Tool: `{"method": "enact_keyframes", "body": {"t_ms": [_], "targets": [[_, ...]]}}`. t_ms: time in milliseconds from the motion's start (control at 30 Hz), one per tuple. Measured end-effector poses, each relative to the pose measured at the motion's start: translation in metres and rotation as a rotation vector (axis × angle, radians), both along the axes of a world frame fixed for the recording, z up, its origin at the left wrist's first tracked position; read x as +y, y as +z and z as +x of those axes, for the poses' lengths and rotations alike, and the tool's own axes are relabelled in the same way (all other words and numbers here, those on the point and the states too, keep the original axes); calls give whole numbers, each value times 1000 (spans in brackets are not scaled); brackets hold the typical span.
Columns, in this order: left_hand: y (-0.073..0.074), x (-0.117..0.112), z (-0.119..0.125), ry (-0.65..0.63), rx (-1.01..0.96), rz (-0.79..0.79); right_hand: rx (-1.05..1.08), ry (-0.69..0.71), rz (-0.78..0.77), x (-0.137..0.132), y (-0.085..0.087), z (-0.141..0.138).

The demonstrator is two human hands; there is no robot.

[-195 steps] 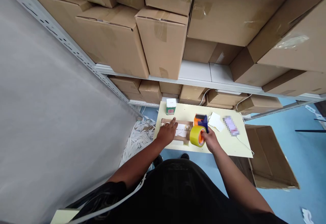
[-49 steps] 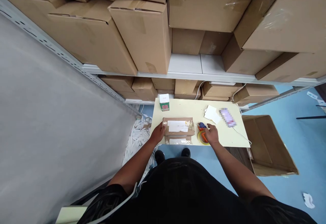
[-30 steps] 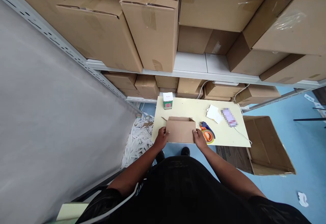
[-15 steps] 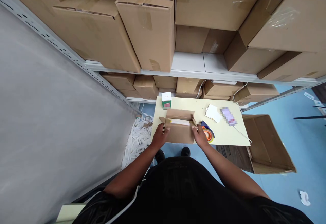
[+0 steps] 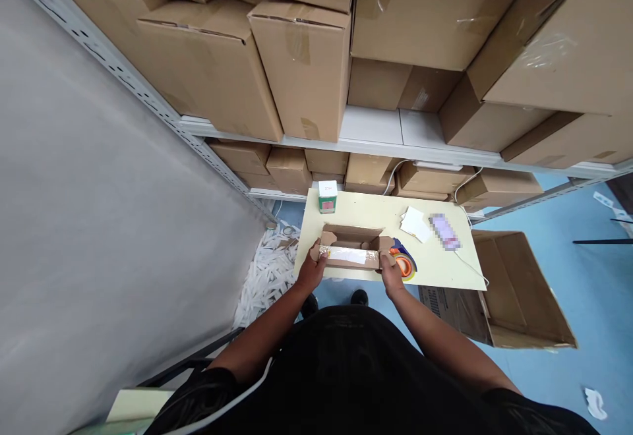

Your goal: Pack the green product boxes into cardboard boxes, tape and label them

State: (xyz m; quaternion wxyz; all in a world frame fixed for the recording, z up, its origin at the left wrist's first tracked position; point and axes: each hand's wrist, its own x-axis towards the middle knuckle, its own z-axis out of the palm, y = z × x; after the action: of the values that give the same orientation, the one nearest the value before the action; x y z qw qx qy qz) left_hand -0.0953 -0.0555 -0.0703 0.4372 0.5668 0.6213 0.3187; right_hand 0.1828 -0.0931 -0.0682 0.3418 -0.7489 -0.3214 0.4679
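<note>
A small brown cardboard box (image 5: 352,262) is held over the front edge of the pale yellow table (image 5: 366,205), its opening facing up and partly showing its inside. Along its near side runs a white label under shiny clear tape. My left hand (image 5: 311,269) grips the box's left end, thumb on top. At the right end my right hand (image 5: 391,273) is closed on it the same way. Just beside my right hand lies a blue tape dispenser (image 5: 405,260) with an orange roll. Behind the box stands a small green and white carton (image 5: 327,198).
White cards (image 5: 415,225) and a blurred-out purple device (image 5: 445,232) with a cable lie on the table's right. Shelves of cardboard boxes (image 5: 301,72) rise behind. An open large carton (image 5: 527,290) sits on the floor at right, shredded white paper (image 5: 270,270) at left.
The small box has been tipped so that its opening and taped label now show more. Both hands stay on its ends. The view has shifted slightly.
</note>
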Motion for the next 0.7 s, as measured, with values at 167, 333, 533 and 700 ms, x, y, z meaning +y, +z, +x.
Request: {"method": "enact_keyframes", "body": {"t_ms": [167, 333, 533, 700], "targets": [[-2, 0, 2, 66, -143, -115, 118, -187, -23, -6, -8, -7], [8, 11, 5, 182, -165, -257, 207, -263, -33, 1, -3, -12], [15, 17, 0, 157, -132, -285, 184, -253, 2, 2, 3, -16], [13, 12, -14, 101, -212, -378, 211, -289, 9, -5, 10, -19]]}}
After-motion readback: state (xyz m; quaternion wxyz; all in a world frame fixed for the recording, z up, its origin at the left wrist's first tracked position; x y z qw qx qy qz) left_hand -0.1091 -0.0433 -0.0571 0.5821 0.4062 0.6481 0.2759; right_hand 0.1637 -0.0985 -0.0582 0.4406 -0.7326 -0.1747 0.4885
